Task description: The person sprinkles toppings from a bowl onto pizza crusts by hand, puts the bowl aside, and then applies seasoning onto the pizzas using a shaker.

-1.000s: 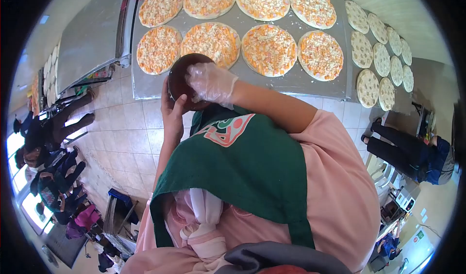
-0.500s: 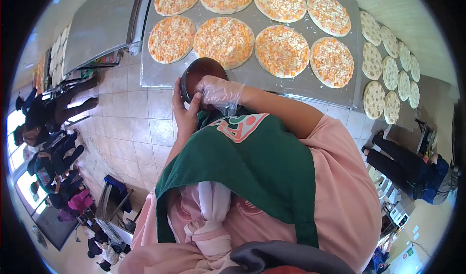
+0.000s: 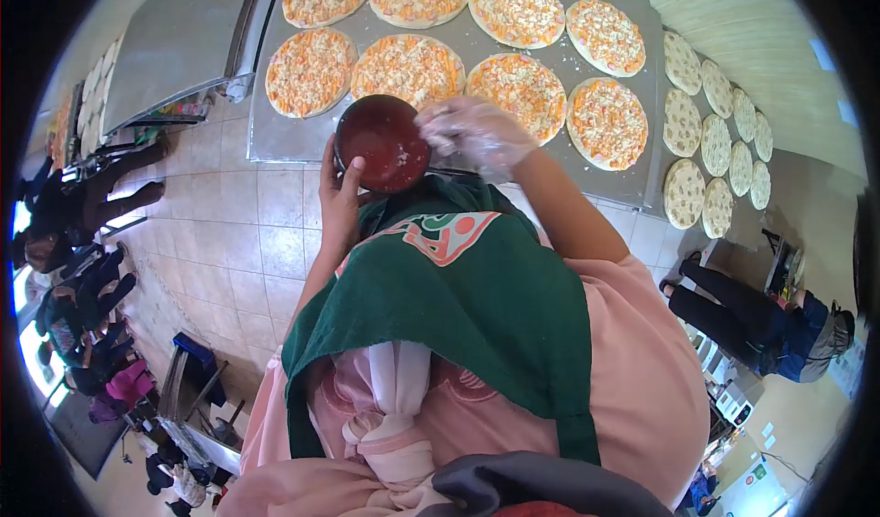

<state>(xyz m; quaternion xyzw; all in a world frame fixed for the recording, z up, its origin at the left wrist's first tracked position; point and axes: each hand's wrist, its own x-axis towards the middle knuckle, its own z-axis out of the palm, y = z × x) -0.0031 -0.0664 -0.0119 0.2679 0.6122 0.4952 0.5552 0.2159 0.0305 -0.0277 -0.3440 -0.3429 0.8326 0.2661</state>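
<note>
- One bowl, prob. light & stiff; wall looks smooth, so might be slick w/ greasy fingers. Can't tell if it'd chip.
- Location: in hand at the counter's near edge, closer to its near L corner than the R; from my angle it overlaps that edge.
- L hand, bare: grasping bowl's L side, thumb over the rim, fingers round the outside. Best hold IMO, as it leaves the mouth free.
- R hand, in a clear plastic glove: just beside bowl's R rim, fingers bunched. Can't tell from my end if they're pinching anything. Loose film = less feel & grip, I'd guess.
- Bits in bowl: few, small, white, prob. soft & crumbly. I'd take them w/ fingertips, v. light pressure, else they'd mush.
- 8 pizzas, 2 rows of 4, roughly parallel to counter's near edge: prob. floppy, topping loose. I'd support them flat from underneath, never by one side only.
</note>
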